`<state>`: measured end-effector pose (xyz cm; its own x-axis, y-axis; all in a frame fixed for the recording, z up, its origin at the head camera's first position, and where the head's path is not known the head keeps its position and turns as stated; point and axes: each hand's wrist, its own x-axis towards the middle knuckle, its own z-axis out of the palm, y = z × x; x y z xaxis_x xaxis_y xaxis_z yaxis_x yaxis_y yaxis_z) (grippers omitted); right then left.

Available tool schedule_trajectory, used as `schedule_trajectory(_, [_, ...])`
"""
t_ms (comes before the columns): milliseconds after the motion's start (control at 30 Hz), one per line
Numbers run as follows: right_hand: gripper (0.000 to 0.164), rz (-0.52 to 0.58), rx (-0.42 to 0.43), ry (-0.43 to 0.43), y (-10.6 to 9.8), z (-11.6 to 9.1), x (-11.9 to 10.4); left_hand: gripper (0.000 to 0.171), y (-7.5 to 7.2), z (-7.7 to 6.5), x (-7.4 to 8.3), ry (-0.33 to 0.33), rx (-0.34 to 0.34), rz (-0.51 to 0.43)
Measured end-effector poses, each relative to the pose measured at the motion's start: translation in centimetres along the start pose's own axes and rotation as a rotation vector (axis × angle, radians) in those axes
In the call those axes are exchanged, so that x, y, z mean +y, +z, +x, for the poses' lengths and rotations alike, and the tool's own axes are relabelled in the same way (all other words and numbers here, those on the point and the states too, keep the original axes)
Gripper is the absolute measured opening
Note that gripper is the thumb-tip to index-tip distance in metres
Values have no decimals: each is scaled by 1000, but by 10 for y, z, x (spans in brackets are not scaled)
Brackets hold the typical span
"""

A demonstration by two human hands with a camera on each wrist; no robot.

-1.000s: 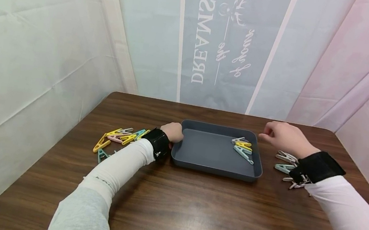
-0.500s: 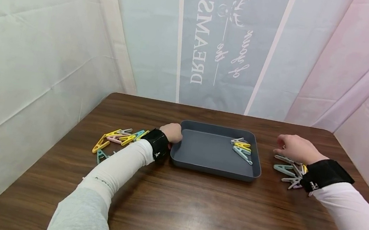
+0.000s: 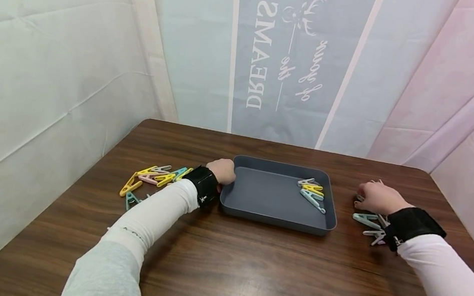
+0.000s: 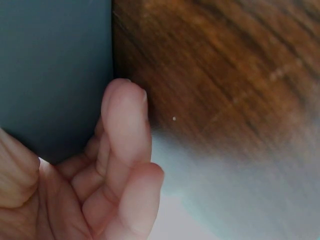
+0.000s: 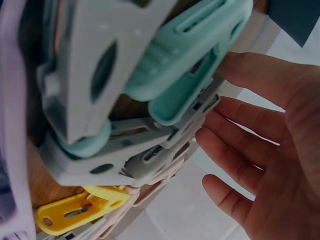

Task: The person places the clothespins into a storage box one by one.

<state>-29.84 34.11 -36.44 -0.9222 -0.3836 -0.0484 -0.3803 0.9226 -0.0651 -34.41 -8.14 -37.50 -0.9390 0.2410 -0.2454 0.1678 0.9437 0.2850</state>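
My left hand (image 3: 222,170) grips the left wall of a dark grey tray (image 3: 263,217). In the left wrist view its fingers (image 4: 127,120) curl round the outside of that wall. Several clothespins (image 3: 312,199), grey, yellow and pale blue, lie at the tray's right end. My right hand (image 3: 379,197) reaches over a pile of clothespins right of the tray. In the right wrist view its fingertips (image 5: 215,137) are by the end of a grey clothespin (image 5: 145,132), thumb apart from the other fingers. A teal clothespin (image 5: 190,55) lies near the thumb; whether the fingertips press the grey one is unclear.
Another pile of yellow, pink, grey and teal clothespins (image 3: 164,178) lies left of the tray, partly behind the left forearm. A yellow clothespin (image 5: 82,210) shows in the right pile. Fabric curtains (image 3: 294,126) stand behind the brown wooden table (image 3: 246,276).
My right hand has moved right, away from the tray's right edge, and down onto the clothespin pile. My left hand and the tray have stayed put.
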Motion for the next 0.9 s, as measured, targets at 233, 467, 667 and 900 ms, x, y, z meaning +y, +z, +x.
schedule_trajectory(233, [25, -7, 4, -3, 2, 4, 5, 28, -2, -2, 1, 2, 4, 2])
schedule_trajectory(467, [24, 21, 3, 11, 1, 4, 3, 29, -1, -1, 1, 5, 4, 6])
schedule_trajectory(667, [28, 104, 40, 41, -12, 2, -9, 29, 0, -1, 0, 2, 2, 4])
schedule_trajectory(900, [32, 118, 119, 44, -41, 4, -41, 29, 0, 1, -1, 3, -3, -2])
